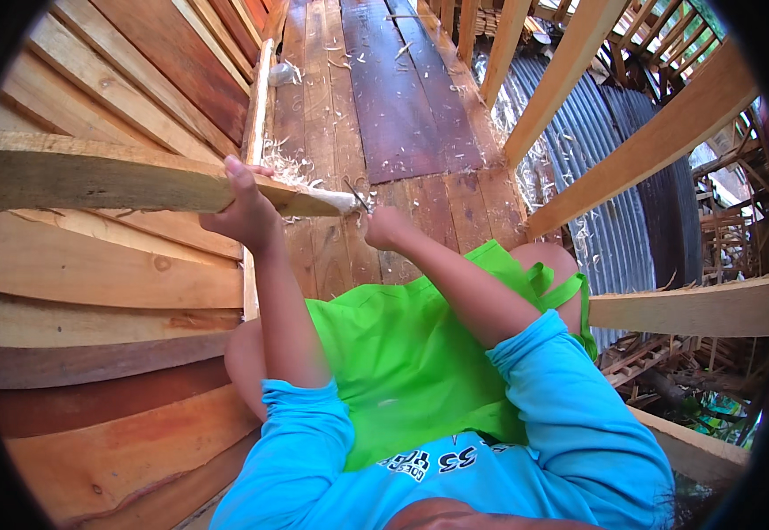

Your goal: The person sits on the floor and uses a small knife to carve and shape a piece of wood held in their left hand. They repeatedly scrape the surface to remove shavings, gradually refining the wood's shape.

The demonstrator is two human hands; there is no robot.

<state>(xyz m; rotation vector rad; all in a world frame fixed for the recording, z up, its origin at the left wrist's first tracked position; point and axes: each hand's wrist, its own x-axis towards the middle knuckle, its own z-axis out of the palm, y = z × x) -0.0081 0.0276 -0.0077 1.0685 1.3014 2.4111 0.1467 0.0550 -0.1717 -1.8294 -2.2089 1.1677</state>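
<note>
My left hand (247, 205) is closed round a long wooden post (102, 181) a little back from its right end, thumb over the upper edge. The post comes in from the far left, and its tip is pale and freshly cut, with curled shavings on it. In a fist just right of that tip, my right hand (386, 227) grips a slim dark knife (357, 196). The blade points up and left, close against the cut end; whether it touches cannot be made out. Most of the knife's handle is hidden in my fingers. A green apron (411, 353) covers my lap.
A plank wall (137, 252) stands close on my left. Pale shavings (287, 168) litter the plank floor (322, 256), and a clear plastic bag (285, 73) lies by the wall. Along the right run wooden railing posts (640, 146), with corrugated metal sheets (609, 203) beyond and below.
</note>
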